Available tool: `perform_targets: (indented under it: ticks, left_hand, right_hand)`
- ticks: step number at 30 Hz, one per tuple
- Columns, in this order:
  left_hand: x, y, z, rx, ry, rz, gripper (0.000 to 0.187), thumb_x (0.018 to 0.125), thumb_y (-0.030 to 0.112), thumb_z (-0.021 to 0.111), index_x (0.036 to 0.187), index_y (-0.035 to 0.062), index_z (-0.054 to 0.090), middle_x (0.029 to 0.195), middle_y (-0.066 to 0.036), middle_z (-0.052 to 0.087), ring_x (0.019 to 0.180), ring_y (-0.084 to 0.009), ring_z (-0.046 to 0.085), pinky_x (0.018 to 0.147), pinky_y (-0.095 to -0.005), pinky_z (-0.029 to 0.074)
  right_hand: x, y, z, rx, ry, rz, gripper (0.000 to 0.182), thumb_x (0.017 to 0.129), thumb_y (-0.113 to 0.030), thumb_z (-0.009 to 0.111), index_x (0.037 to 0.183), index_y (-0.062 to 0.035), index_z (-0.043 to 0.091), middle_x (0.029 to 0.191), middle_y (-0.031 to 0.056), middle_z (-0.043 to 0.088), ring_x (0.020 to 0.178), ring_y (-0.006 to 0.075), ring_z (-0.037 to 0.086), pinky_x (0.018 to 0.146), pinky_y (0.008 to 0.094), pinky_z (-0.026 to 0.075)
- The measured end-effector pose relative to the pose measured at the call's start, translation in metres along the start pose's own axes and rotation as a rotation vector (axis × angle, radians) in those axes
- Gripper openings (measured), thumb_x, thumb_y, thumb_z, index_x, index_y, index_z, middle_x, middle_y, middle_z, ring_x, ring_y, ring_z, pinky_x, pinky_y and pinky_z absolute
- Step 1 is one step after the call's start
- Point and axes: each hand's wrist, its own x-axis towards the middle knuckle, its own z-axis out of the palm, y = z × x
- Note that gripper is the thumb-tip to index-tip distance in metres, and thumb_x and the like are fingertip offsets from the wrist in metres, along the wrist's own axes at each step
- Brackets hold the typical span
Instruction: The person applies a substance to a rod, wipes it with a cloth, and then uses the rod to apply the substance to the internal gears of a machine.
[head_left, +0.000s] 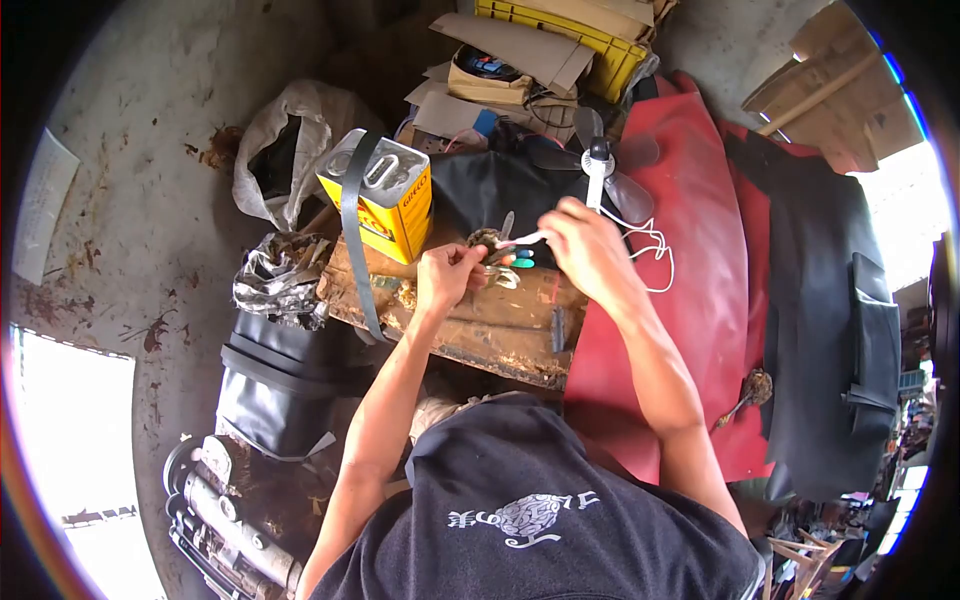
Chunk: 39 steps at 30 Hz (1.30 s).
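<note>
can [393,215]: yellow | sheet [680,200]: red | shirt [560,500]: black, white print

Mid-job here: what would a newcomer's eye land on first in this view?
Probably the broad glossy red sheet down the right side, then the bright yellow rectangular metal can on the worn brown work surface, left of centre. Next might come the bare hands near the middle, left hand and right hand, the right holding a slim white object, with a small white fan just beyond.
</note>
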Motion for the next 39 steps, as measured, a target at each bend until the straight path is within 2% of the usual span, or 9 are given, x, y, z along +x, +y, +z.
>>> perform_targets:
  ticks: [5, 10, 13, 16, 22, 26, 30, 34, 39]
  left_hand:
    - [-0.007, -0.011, 0.004, -0.204, 0.103, 0.449, 0.015, 0.089, -0.002, 0.053, 0.1, -0.0091, 0.061, 0.092, -0.014, 0.067, 0.082, -0.0176, 0.067, 0.072, -0.0258, 0.055]
    - [-0.049, 0.025, -0.004, -0.416, 0.054, 0.094, 0.023, 0.093, 0.012, 0.048, 0.104, -0.001, 0.063, 0.085, -0.003, 0.063, 0.059, -0.0065, 0.052, 0.052, -0.0202, 0.038]
    - [-0.093, 0.074, 0.009, -0.636, 0.04, 0.104, 0.021, 0.091, 0.007, 0.049, 0.103, -0.0046, 0.062, 0.087, -0.008, 0.066, 0.077, -0.0106, 0.062, 0.069, -0.0237, 0.05]
    - [-0.102, 0.054, -0.011, -0.002, 0.048, 0.273, 0.019, 0.089, 0.002, 0.052, 0.103, -0.008, 0.061, 0.091, -0.011, 0.067, 0.084, -0.015, 0.064, 0.078, -0.0265, 0.053]
    - [-0.122, 0.027, -0.021, -0.562, 0.454, 0.148, 0.034, 0.094, 0.026, 0.053, 0.066, 0.0069, 0.052, 0.052, 0.003, 0.043, 0.044, -0.004, 0.041, 0.04, -0.019, 0.033]
    - [-0.113, 0.029, -0.004, -0.692, 0.567, 0.234, 0.023, 0.096, 0.022, 0.049, 0.078, 0.0084, 0.049, 0.061, 0.006, 0.036, 0.05, -0.004, 0.028, 0.046, -0.0208, 0.023]
    - [-0.111, 0.03, -0.016, -0.733, 0.4, 0.316, 0.017, 0.092, 0.003, 0.051, 0.108, -0.0007, 0.054, 0.081, -0.006, 0.061, 0.072, -0.0129, 0.06, 0.065, -0.022, 0.049]
    - [-0.122, 0.032, -0.032, -0.685, 0.509, 0.33, 0.046, 0.092, 0.022, 0.055, 0.051, 0.0091, 0.038, 0.042, 0.001, 0.035, 0.036, -0.0093, 0.039, 0.036, -0.0254, 0.029]
    - [-0.136, 0.008, -0.064, -0.804, 0.394, 0.523, 0.032, 0.08, -0.007, 0.046, 0.059, 0.0119, 0.031, 0.059, 0.004, 0.035, 0.053, -0.0061, 0.031, 0.049, -0.0222, 0.027]
  right_hand:
    - [0.016, 0.005, 0.051, -0.176, -0.028, -0.18, 0.017, 0.076, -0.013, 0.063, 0.09, -0.004, 0.065, 0.087, 0.0101, 0.057, 0.084, 0.028, 0.057, 0.075, 0.0393, 0.045]
    - [0.004, -0.055, 0.059, 0.44, 0.111, -0.133, 0.022, 0.087, -0.014, 0.057, 0.101, 0.0016, 0.062, 0.099, 0.0147, 0.062, 0.085, 0.031, 0.062, 0.072, 0.0377, 0.049]
    - [0.004, -0.049, 0.064, 0.591, 0.036, -0.039, 0.02, 0.089, -0.007, 0.054, 0.106, 0.0028, 0.06, 0.09, 0.0161, 0.064, 0.074, 0.0297, 0.065, 0.066, 0.0354, 0.052]
    - [-0.012, -0.061, 0.062, 0.863, -0.11, 0.01, 0.025, 0.088, -0.003, 0.054, 0.112, 0.0011, 0.058, 0.097, 0.0163, 0.064, 0.078, 0.0281, 0.065, 0.071, 0.0345, 0.052]
    - [-0.038, -0.07, 0.079, 0.867, -0.036, -0.159, 0.026, 0.085, -0.002, 0.058, 0.111, 0.001, 0.06, 0.11, 0.0155, 0.063, 0.098, 0.0298, 0.062, 0.083, 0.0334, 0.051]
    - [-0.042, -0.086, 0.082, 0.999, 0.016, 0.084, 0.021, 0.085, -0.003, 0.06, 0.105, 0.0041, 0.062, 0.105, 0.017, 0.065, 0.095, 0.0267, 0.064, 0.082, 0.0314, 0.051]
    - [-0.04, -0.094, 0.091, 0.982, 0.115, 0.115, 0.018, 0.084, -0.003, 0.062, 0.1, 0.0036, 0.065, 0.105, 0.0166, 0.065, 0.094, 0.0223, 0.064, 0.081, 0.0297, 0.051]
    - [-0.023, -0.102, 0.092, 1.001, 0.091, 0.141, 0.014, 0.086, -0.008, 0.061, 0.086, 0.0052, 0.067, 0.094, 0.0142, 0.067, 0.081, 0.0157, 0.063, 0.069, 0.0256, 0.05]
    - [-0.003, -0.145, 0.115, 1.145, -0.1, 0.052, 0.02, 0.093, -0.01, 0.051, 0.098, 0.0056, 0.062, 0.091, 0.0122, 0.067, 0.08, 0.0133, 0.062, 0.072, 0.0259, 0.049]
